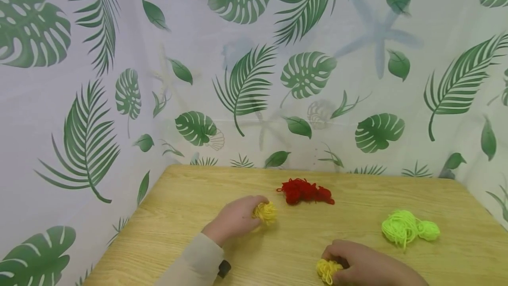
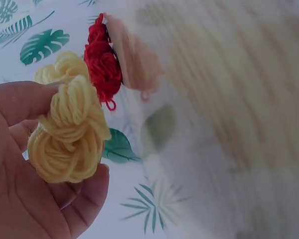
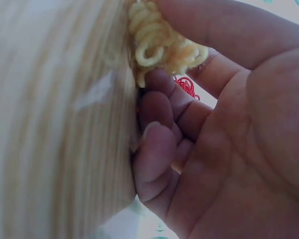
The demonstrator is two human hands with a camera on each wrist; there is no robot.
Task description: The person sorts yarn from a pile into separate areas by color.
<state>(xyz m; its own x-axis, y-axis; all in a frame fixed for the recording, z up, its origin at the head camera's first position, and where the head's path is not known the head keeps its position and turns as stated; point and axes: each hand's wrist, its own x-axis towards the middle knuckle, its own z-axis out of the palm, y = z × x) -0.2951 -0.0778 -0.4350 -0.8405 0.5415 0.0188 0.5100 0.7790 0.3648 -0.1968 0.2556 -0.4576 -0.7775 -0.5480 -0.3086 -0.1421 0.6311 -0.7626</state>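
Observation:
My left hand (image 1: 235, 219) pinches a small bundle of yellow yarn (image 1: 267, 212) between thumb and fingers. In the left wrist view this yarn bundle (image 2: 70, 132) is twisted into thick loops and hangs clear of the wooden surface. Closer to the front, my right hand (image 1: 369, 263) grips a second yellow yarn bundle (image 1: 327, 271) down at the tabletop. The right wrist view has that looped yarn (image 3: 157, 42) under the thumb, touching the wood, with the other fingers curled beside it. Part of it is hidden by the hand.
A red yarn bundle (image 1: 304, 191) lies near the back of the wooden table (image 1: 190, 206), beyond both hands. Bright green-yellow yarn (image 1: 402, 227) lies on the right, past my right hand. A white leaf-printed curtain (image 1: 254, 100) stands behind the table and along its sides.

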